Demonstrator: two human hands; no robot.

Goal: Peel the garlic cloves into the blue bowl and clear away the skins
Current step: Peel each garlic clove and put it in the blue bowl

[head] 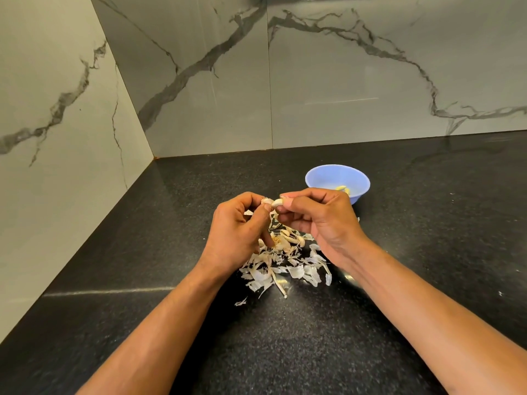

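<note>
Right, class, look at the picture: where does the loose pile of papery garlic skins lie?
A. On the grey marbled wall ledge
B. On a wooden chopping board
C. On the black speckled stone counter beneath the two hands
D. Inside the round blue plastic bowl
C: the pile of papery garlic skins is spread on the black speckled stone counter below the hands, while the round blue plastic bowl stands apart behind them.

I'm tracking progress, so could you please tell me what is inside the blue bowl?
Inside the blue bowl, pale yellowish peeled garlic shows near the front wall. The right hand covers the bowl's near edge, so the count is unclear.
</note>
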